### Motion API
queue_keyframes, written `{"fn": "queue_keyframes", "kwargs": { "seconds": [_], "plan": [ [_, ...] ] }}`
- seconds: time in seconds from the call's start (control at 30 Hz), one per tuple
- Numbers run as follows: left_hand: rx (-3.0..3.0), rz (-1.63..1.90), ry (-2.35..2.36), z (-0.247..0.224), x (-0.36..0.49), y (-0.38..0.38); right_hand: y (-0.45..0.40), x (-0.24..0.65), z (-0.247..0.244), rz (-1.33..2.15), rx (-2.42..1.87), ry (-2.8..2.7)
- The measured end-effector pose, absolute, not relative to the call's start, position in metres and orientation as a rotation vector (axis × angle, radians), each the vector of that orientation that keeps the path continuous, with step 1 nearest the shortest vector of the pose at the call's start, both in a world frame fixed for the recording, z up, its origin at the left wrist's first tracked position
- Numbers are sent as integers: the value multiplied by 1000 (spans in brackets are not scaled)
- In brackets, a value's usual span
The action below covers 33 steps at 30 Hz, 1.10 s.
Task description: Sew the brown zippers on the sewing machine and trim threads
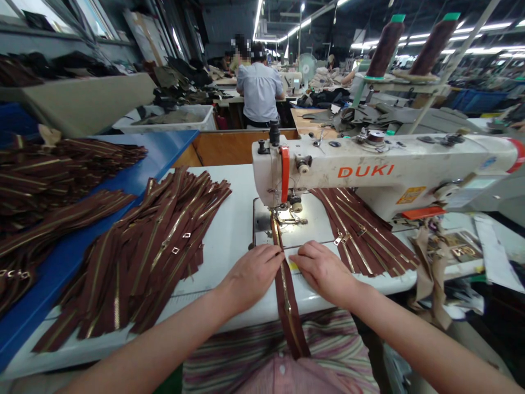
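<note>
A brown zipper [286,290] with gold teeth runs from under the presser foot of the white sewing machine [320,164], down over the table's front edge, into my lap. Its slider sits low on the strip. My left hand [254,276] is closed on the zipper's left edge, just in front of the metal needle plate [311,234]. To the right, my right hand [324,273] is curled, fingers together, fingertips on the table close beside the strip. I see nothing held in it. A yellow patch shows beneath its fingers.
A heap of brown zippers [143,257] covers the table's left side; another zipper pile [365,235] lies under the machine arm. More zippers [61,180] lie on a blue surface [172,141] at left. Thread cones [385,49] stand behind. A person [259,90] sits ahead.
</note>
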<state>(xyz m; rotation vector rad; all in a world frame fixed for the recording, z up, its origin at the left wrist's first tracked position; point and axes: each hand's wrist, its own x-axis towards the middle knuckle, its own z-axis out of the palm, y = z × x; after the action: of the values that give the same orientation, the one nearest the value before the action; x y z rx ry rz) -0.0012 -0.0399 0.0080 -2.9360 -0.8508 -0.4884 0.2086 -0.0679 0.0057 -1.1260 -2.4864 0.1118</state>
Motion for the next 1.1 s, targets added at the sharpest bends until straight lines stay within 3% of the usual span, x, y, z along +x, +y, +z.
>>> {"fn": "queue_keyframes", "kwargs": {
  "seconds": [0.4, 1.1],
  "plan": [
    [-2934, -544, -834, 6, -2, -39, -61, 204, 7, -142, -974, -2714],
    [-2933, -522, -833, 9, -2, -35, -58, 202, 7, -82, -990, -2659]
  ]
}}
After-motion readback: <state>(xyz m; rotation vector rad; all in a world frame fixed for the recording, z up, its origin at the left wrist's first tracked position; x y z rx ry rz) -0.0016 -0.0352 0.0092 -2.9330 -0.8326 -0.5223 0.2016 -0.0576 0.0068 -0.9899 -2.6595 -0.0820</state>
